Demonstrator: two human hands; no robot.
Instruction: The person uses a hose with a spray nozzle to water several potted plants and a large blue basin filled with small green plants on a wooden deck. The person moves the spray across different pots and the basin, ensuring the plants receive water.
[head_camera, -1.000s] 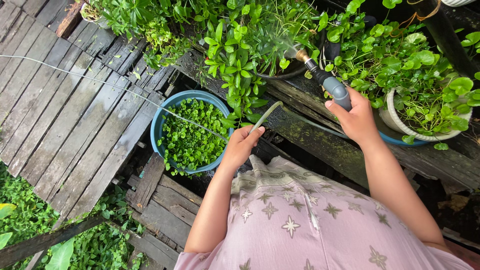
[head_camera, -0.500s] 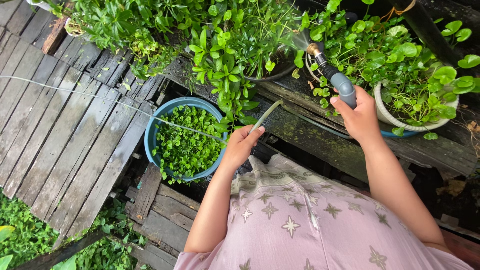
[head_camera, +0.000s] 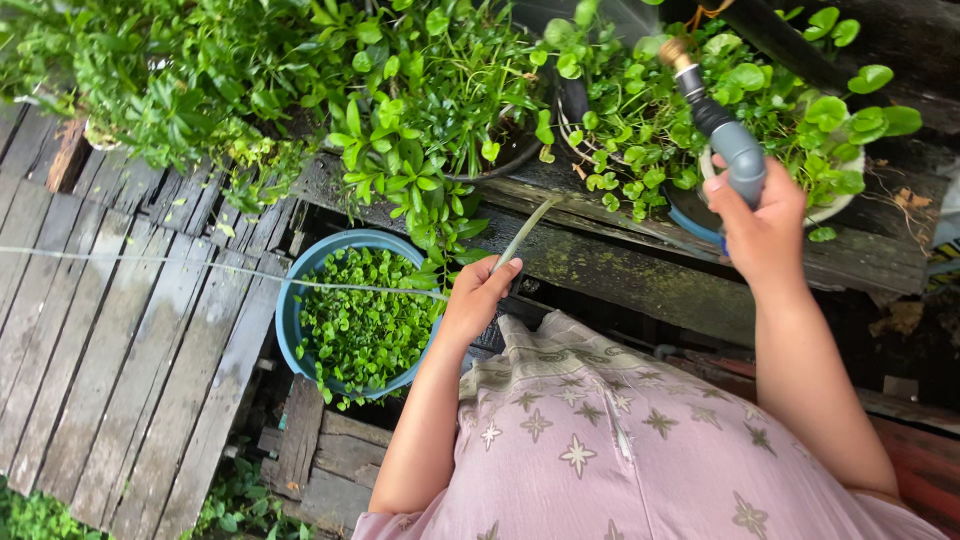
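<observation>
Watering: right hand (head_camera: 765, 225) clenched on the grey spray nozzle (head_camera: 735, 150), brass tip (head_camera: 672, 50) aimed up-frame into the foliage.
Change, nozzle: a second ago the nozzle sat near frame centre, pointed at the middle pot; now it sits further right, over the white-rimmed pot (head_camera: 835, 205) of round-leaf plants.
Change, spray: faint mist visible above the tip at the top edge; where the water lands, cannot tell.
Left hand (head_camera: 478, 300): grip closed on the thin pale hose (head_camera: 528, 230), same hold as in both earlier frames, just beside the blue basin (head_camera: 300, 290).
Blue basin: full of small floating leaves, on the weathered plank deck (head_camera: 110, 340); no spray on it.
Plank shelf (head_camera: 620, 265): wet, mossy, carries the dark middle pot (head_camera: 510, 155) and the white-rimmed one.
Read: spray seems to have shifted from the middle pot rightward; left-hand plants (head_camera: 150, 80) look unaddressed in this pass, a judgement only.
Thin line (head_camera: 150, 262): taut across the deck, unchanged.
</observation>
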